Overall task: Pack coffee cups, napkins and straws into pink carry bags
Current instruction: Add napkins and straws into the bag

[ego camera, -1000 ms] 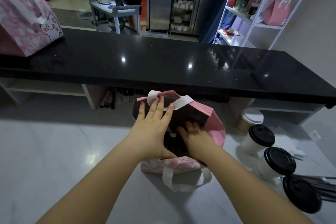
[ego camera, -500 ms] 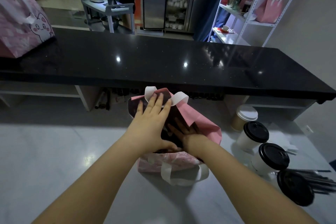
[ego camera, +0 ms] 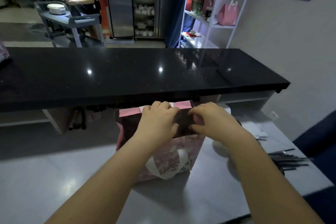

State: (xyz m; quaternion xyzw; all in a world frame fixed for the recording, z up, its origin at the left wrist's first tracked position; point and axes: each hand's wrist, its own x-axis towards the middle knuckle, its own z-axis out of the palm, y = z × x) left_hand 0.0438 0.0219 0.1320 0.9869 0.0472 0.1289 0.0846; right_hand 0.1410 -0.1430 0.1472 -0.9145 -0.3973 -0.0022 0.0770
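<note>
A pink carry bag with white handles stands on the white table in front of me, its dark inside showing at the top. My left hand curls its fingers over the bag's top edge. My right hand pinches the same edge just to the right. Black straws lie on the table at the right. My right arm covers most of the coffee cups; one white blurred cup shows beside the bag. White napkins lie behind the straws.
A long black counter runs across just beyond the bag. A white shelf rack with pink bags stands at the back right. A person stands at a grey cart with plates at the back left.
My right hand has come out of the bag and taken its top edge. My left hand has moved from lying flat on the bag to curling over its rim. The bag stands taller.
</note>
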